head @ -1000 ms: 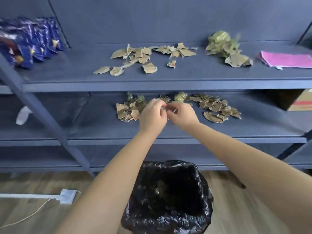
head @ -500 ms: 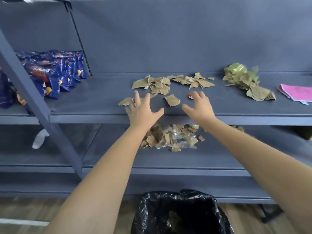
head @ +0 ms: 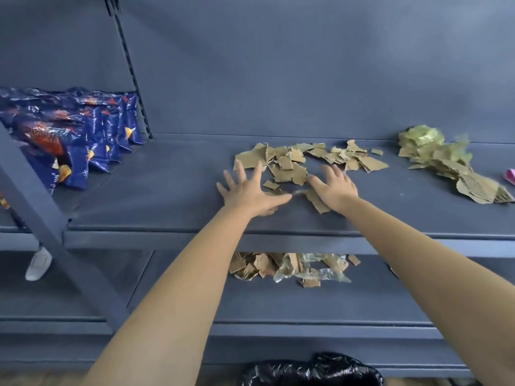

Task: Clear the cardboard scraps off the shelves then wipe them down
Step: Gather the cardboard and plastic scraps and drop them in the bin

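Observation:
Brown cardboard scraps [head: 292,162] lie in a loose pile on the upper blue shelf [head: 167,190]. My left hand [head: 248,190] rests flat on the shelf at the pile's near left edge, fingers spread. My right hand [head: 334,188] lies open just to its right, on top of a few scraps. A second heap of scraps with greenish plastic [head: 440,160] sits farther right. More cardboard scraps mixed with clear film [head: 289,267] lie on the lower shelf [head: 181,291]. The corner of a pink cloth [head: 511,176] shows at the right edge.
Several blue snack bags [head: 69,135] stand at the left of the upper shelf, behind a slanted blue frame post [head: 41,218]. A bin lined with a black bag [head: 312,370] stands on the floor below. A white object [head: 39,264] lies at the lower shelf's left.
Both hands left the lower shelf's scraps, rose to the upper shelf and opened flat against the scrap pile there. The view tilted up, so the bin slid mostly out of sight.

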`<act>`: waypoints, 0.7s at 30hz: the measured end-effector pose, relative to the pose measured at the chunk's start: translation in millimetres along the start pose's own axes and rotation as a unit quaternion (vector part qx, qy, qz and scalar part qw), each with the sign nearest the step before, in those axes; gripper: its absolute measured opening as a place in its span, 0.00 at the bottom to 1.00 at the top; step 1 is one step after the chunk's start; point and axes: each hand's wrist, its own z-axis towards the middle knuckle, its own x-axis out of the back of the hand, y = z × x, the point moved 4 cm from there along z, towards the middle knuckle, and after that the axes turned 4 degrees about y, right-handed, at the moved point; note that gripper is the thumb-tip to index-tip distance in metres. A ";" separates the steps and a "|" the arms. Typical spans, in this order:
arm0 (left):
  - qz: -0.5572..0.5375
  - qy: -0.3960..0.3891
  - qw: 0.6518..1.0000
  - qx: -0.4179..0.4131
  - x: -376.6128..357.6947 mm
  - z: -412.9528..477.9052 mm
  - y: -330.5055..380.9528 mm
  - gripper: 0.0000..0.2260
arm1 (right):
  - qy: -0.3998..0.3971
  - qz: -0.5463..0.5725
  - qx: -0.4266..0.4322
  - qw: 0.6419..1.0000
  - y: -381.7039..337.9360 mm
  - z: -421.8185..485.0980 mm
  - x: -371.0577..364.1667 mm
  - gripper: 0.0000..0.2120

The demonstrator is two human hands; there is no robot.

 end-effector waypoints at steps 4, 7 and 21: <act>-0.007 -0.005 0.998 -0.059 -8.7 14.5 16.7 0.45 | -0.029 0.013 0.076 0.997 -33.1 8.0 -18.0 0.21; -0.009 -0.007 0.996 -0.083 -11.1 22.8 18.3 0.43 | -0.035 0.063 0.107 0.992 -47.3 11.5 -23.8 0.18; 0.015 -0.038 0.994 -0.106 -14.8 20.7 19.8 0.34 | 0.071 -0.065 -0.079 0.992 29.5 77.8 24.2 0.27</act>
